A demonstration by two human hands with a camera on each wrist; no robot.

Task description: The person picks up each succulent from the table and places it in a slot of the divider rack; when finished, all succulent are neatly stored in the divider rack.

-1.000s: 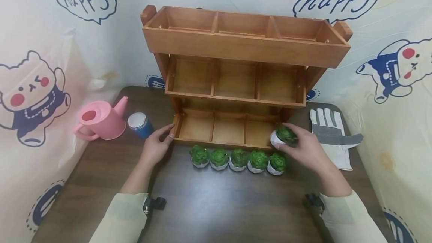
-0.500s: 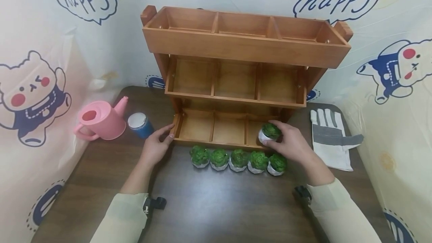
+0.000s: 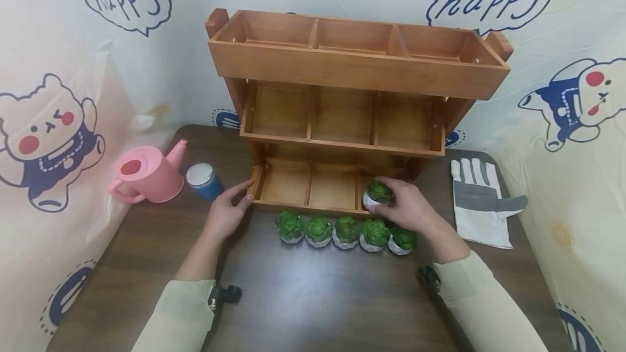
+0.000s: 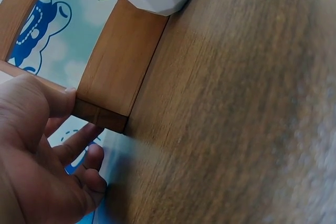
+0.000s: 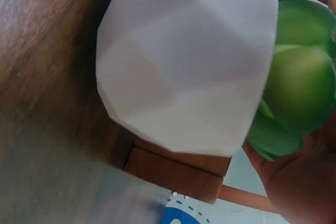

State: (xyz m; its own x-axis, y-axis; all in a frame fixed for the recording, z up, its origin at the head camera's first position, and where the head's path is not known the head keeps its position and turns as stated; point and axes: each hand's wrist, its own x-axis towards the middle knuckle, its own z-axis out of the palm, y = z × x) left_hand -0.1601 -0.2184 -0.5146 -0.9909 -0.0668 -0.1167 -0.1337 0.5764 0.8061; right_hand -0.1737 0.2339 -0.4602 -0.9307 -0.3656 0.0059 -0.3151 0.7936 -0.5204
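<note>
Wooden three-tier shelf (image 3: 342, 124) fills the centre of the frame, its visible compartments bare. The right hand (image 3: 408, 208) curls its fingers round a small potted succulent (image 3: 377, 194) at the bottom tier's right compartment. Lower down, five more potted succulents (image 3: 346, 231) stand in a row, while the left hand (image 3: 227, 212), fingers loosely straight, touches the shelf's lower left corner.

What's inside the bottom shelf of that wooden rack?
The bottom shelf has three compartments. The left and middle ones show bare wood. At the right one, the right hand holds a small potted succulent; hand and plant cover most of that compartment's floor.
</note>
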